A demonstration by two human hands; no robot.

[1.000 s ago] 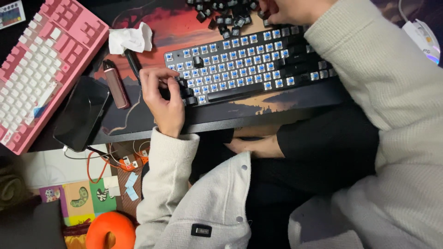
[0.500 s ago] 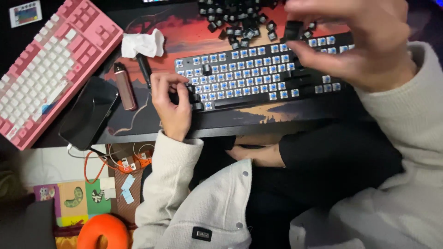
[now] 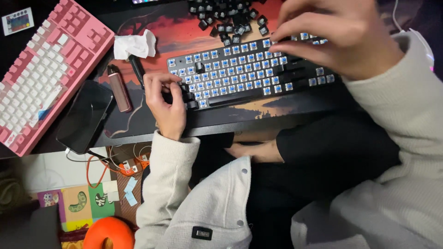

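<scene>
Black keyboard [image 3: 249, 74] flat on red desk mat [image 3: 175, 41], most caps off, blue switches bare. Rigid board, likely light; switch stems look fragile, so best held by the case edges. Left hand [image 3: 168, 103] clamped on the board's left end, fingers curled narrow over the remaining black caps. Right hand [image 3: 339, 32] pinched over upper right rows; whether it holds anything, cannot tell. Loose keycaps [image 3: 228, 16] piled just behind.

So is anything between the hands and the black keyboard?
Nothing visible is. The left hand rests right on the keyboard's left end, and the right hand touches its upper right keys. The loose keycaps lie behind the keyboard, out of the way.
</scene>
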